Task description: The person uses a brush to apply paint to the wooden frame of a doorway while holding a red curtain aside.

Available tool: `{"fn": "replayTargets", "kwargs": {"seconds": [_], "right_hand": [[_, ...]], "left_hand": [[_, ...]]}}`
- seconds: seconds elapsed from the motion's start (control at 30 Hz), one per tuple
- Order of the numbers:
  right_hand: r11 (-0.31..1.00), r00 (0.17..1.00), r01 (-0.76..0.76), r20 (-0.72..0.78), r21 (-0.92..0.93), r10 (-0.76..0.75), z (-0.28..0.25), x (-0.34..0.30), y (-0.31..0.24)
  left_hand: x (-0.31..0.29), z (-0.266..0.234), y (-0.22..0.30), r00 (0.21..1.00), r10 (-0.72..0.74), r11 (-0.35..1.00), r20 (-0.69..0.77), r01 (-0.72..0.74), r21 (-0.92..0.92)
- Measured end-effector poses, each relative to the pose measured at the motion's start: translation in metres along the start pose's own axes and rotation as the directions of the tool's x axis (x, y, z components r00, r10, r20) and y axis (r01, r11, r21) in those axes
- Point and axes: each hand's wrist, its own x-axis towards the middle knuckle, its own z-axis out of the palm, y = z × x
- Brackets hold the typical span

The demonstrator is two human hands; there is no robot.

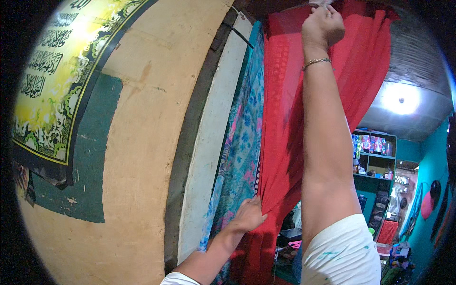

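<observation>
A sheer red curtain (285, 95) hangs in a doorway, its folds drawn together toward the lower left. My left hand (249, 214) is closed on the curtain's left edge, low down, and pulls the fabric taut. Raised high in front of the curtain's top, my right hand (324, 26) makes a fist with the arm stretched up. A small whitish, crumpled piece (320, 3) shows at its fingertips; its kind is not clear. Behind the left hand falls a blue-green flowered curtain (240, 156).
A pale door frame (209, 147) and a beige wall (147, 128) stand to the left, with a yellow and black wall hanging (52, 128). Beyond the curtain lie a shelf (377, 154) of packages, a lit lamp (401, 100) and a teal wall (430, 161).
</observation>
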Motion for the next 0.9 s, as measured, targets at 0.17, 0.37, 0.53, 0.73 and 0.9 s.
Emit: {"fn": "replayTargets", "kwargs": {"seconds": [0.17, 0.37, 0.53, 0.73, 0.9], "right_hand": [[0.985, 0.995, -0.093, 0.007, -0.148, 0.095, 0.022, -0.029, 0.013], [0.927, 0.891, -0.349, 0.258, -0.139, 0.374, 0.048, -0.086, 0.057], [0.943, 0.851, -0.331, 0.44, 0.026, 0.287, 0.043, -0.076, 0.055], [0.839, 0.751, -0.543, 0.426, -0.038, 0.505, 0.019, 0.002, 0.02], [0.805, 0.807, -0.532, 0.442, 0.261, 0.391, 0.01, 0.059, 0.05]], "left_hand": [[0.001, -0.007, 0.011, 1.0, 0.002, 1.0, -0.025, -0.002, -0.008], [0.003, 0.008, 0.002, 1.0, -0.004, 0.999, -0.018, 0.004, 0.032], [0.003, 0.022, -0.015, 0.998, 0.041, 0.996, -0.052, -0.037, 0.084], [-0.001, 0.018, -0.013, 0.99, 0.036, 0.999, -0.14, -0.035, 0.013], [0.001, 0.007, -0.003, 0.998, 0.01, 1.0, -0.054, -0.009, 0.016]]}}
